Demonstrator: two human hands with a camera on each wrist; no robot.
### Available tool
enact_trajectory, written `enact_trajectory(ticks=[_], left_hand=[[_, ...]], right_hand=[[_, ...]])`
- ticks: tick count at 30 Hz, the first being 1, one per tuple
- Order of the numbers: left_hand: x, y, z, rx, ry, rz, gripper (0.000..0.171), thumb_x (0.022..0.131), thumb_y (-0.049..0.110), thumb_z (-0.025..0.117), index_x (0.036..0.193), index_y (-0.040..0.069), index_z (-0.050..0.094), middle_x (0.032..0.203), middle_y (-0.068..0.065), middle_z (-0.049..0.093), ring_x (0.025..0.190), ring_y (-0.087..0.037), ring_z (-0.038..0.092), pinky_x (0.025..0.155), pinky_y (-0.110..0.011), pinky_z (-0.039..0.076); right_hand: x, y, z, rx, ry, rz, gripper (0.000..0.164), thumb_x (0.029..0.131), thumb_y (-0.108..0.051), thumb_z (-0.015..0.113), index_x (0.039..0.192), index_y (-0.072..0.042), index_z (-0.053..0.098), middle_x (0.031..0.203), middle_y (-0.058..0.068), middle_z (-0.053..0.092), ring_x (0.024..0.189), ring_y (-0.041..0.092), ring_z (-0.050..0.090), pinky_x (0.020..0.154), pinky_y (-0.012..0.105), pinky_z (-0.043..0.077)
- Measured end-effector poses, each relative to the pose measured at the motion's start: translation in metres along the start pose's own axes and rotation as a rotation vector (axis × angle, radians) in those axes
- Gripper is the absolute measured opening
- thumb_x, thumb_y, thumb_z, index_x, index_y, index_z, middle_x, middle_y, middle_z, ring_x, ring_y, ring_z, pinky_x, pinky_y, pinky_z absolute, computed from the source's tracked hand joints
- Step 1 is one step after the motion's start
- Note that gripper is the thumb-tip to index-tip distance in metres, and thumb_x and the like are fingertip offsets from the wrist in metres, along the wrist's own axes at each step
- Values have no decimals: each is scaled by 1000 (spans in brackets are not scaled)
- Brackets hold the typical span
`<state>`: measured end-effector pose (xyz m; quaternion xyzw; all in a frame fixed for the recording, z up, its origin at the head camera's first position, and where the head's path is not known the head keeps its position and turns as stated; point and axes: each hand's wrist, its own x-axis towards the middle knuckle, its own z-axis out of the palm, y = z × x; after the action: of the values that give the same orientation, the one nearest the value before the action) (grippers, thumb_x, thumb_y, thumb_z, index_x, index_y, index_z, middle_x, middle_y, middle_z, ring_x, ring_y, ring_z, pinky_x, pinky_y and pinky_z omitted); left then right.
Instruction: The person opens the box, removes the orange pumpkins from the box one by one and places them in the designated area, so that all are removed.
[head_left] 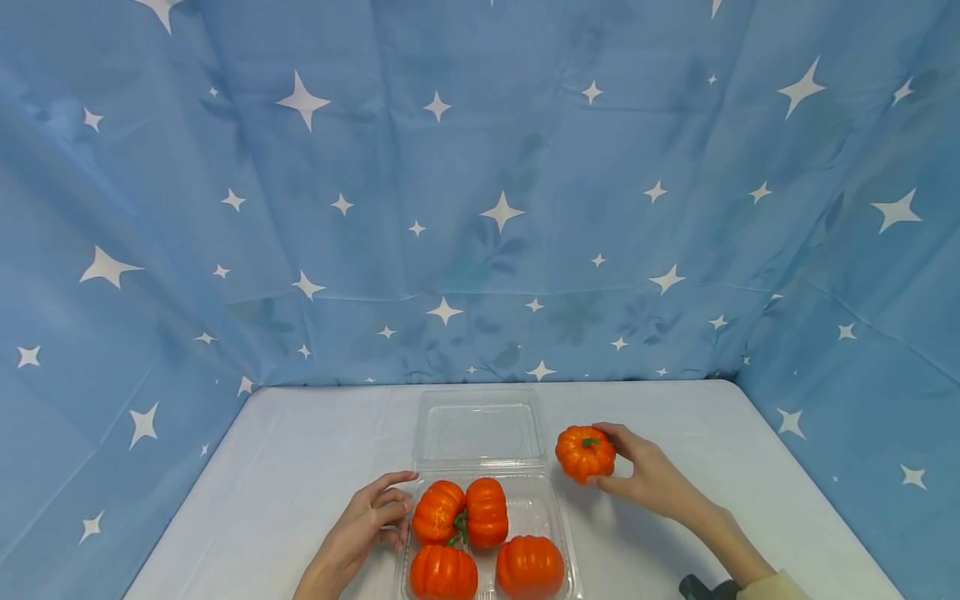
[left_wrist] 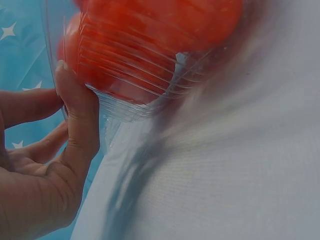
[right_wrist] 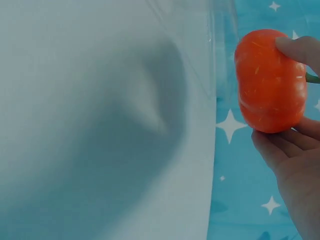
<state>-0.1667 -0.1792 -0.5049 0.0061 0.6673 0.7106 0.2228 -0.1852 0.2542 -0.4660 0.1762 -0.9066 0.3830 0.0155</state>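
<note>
My right hand grips a small orange toy pumpkin with a green stem, thumb on one side and fingers on the other. In the right wrist view this pumpkin hangs above the white table, a shadow lying below. At the left side of a clear plastic clamshell box, my left hand holds the edge; the left wrist view shows thumb and finger pinching the box's rim. Several more orange pumpkins sit inside the box, two of them with stems turned toward its middle.
The box's clear lid lies open flat behind it. A white cloth covers the table, and a blue curtain with white stars encloses the back and sides. A dark strap shows by the right wrist.
</note>
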Motion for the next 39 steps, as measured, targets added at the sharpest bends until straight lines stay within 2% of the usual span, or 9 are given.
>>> enact_trajectory(ticks=[15, 25, 39], left_hand=[[-4, 1, -6, -2, -5, -1, 61, 99, 9, 60, 154, -4, 37, 90, -3, 63, 65, -14, 58, 57, -27, 55], [-2, 0, -5, -2, -2, 3, 62, 99, 9, 61, 154, -4, 36, 90, -1, 63, 65, -14, 57, 56, -26, 55], [0, -3, -1, -6, -24, 10, 62, 100, 11, 61, 155, -2, 36, 90, -2, 63, 63, -13, 58, 57, -25, 54]], right_hand=[[15, 26, 6, -30, 59, -20, 67, 83, -16, 85, 136, 8, 52, 134, 27, 61, 122, 44, 62, 98, 53, 54], [24, 40, 7, -37, 45, 103, 71, 87, -23, 83, 140, 9, 48, 139, 30, 57, 125, 46, 58, 103, 57, 51], [31, 54, 12, -30, 60, 166, 76, 87, -24, 81, 142, 11, 43, 142, 35, 52, 128, 51, 55, 105, 61, 48]])
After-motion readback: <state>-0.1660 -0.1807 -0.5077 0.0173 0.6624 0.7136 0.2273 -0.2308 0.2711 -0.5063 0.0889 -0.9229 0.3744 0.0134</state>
